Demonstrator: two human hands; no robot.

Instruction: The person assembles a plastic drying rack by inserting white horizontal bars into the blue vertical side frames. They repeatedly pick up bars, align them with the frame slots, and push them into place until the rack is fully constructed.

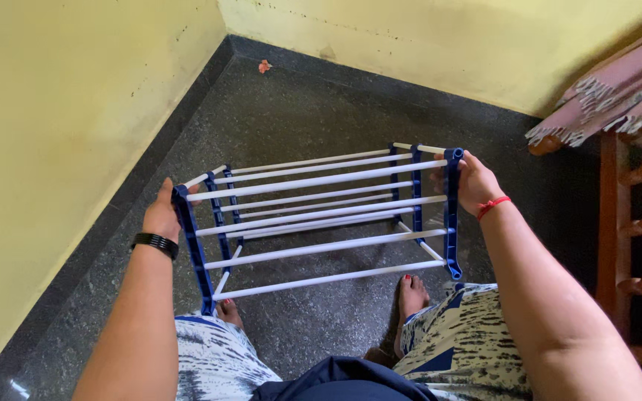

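I hold a small rack [321,215] with dark blue plastic side frames and several white horizontal rods, raised above the dark floor in front of my legs. My left hand [162,214] grips the top of the left blue side frame; a black band is on that wrist. On the opposite side, my right hand [475,183] is closed around the top of the right blue frame, with a red thread around the wrist. Both of my feet show beneath the rack.
Yellow walls meet in a corner ahead, with a dark granite floor [299,111] and dark skirting. A wooden chair [633,223] with a fringed pink cloth [618,96] stands close at the right. A small orange scrap [264,66] lies near the far wall.
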